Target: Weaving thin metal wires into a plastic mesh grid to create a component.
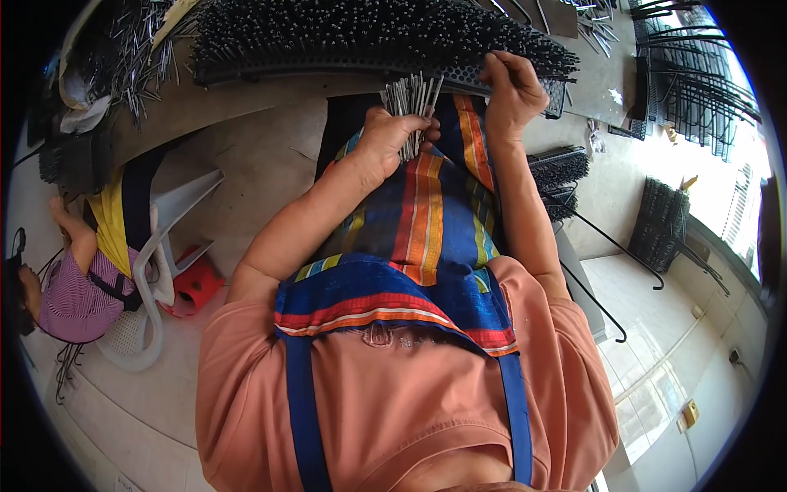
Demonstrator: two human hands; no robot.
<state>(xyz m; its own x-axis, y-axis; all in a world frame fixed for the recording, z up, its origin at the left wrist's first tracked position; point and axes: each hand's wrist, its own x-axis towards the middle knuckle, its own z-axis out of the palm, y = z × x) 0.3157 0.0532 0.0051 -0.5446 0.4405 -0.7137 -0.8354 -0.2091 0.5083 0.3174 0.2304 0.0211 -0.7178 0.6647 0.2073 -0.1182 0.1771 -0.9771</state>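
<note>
Head view: the left hand grasped a bundle of thin metal rods, fingers and thumb wrapped round its lower part, above the striped apron and just before the perforated rack. Right hand was raised at the rack's right end, fingers bent toward the thumb; could not tell whether they pinched anything. Rods fanned at the top. Judged each light and stiff, the bunch heavier, smooth enough to slide, hardly fragile. Best hold seemed mid-bundle; single rods, by their free upper ends.
</note>
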